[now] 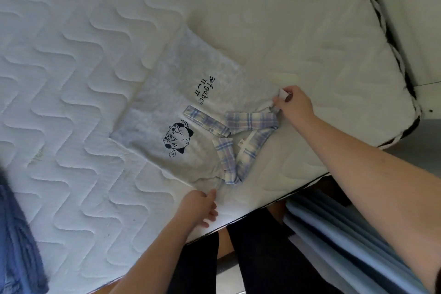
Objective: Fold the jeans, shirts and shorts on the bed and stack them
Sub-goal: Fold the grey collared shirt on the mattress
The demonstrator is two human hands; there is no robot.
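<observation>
A pale grey shirt (181, 102) with a plaid collar (241, 145) lies flat on the white quilted bed (71, 59), near the bed's edge, collar toward the person. A cartoon print and a line of dark lettering show on its front. The right hand (292, 102) pinches the shirt's shoulder corner, fingers curled round the cloth and a small white tag. The left hand (200, 205) rests at the other shoulder, fingers fairly straight and touching the fabric; whether that grip has closed on the cloth cannot be told. Blue denim jeans (16, 234) lie at the left edge of the bed.
</observation>
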